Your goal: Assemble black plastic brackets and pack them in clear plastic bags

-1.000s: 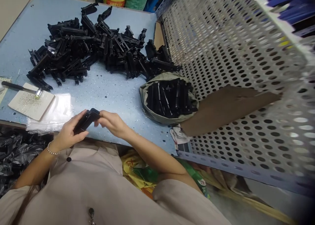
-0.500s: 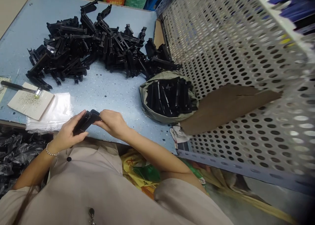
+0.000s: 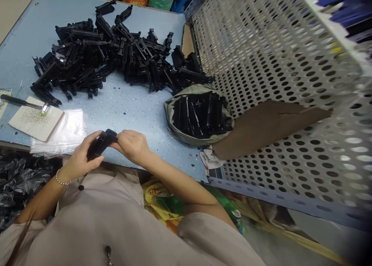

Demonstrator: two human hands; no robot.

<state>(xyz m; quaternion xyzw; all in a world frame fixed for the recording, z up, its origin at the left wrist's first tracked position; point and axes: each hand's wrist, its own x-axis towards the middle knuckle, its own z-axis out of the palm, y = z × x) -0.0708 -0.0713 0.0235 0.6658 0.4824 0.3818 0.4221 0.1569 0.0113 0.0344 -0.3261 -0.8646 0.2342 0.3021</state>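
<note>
Black part (image 3: 99,146) clamped in the left hand (image 3: 76,161), right hand (image 3: 134,146) pinching its end; beyond those fingers a big heap (image 3: 87,70) lies loose, while the bag (image 3: 186,141) rightward looks well filled.

Moderate, diffuse light; glare on clear bags (image 3: 68,128) at 9 o'clock, black parts (image 3: 128,50) at 10 o'clock nearly crushed, perforated panel (image 3: 276,76) stretched, soft toward 3 o'clock, corner dark at 4 o'clock
</note>
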